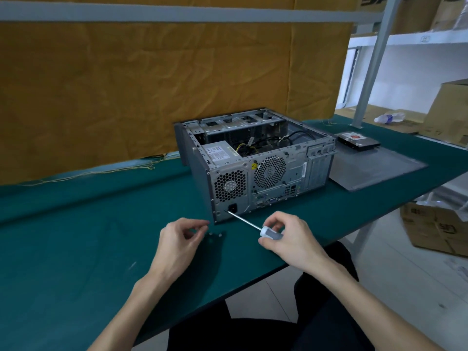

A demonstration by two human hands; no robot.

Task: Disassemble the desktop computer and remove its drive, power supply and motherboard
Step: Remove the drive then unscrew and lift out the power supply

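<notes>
Dim, bluish light – brighter at the right. Soft overall, wide-angle bending at edges. Faint shadows under the hands.

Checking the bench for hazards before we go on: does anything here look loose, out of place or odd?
Two small screws lie loose on the green table, just ahead of the left hand and easy to knock off. A plastic bottle lies on its side on the shelf behind. Nothing looks damaged.

Hidden and unclear parts
The motherboard lies hidden inside the computer case (255, 158); the left hand (181, 240) fingertips' contents are too small to tell.
</notes>
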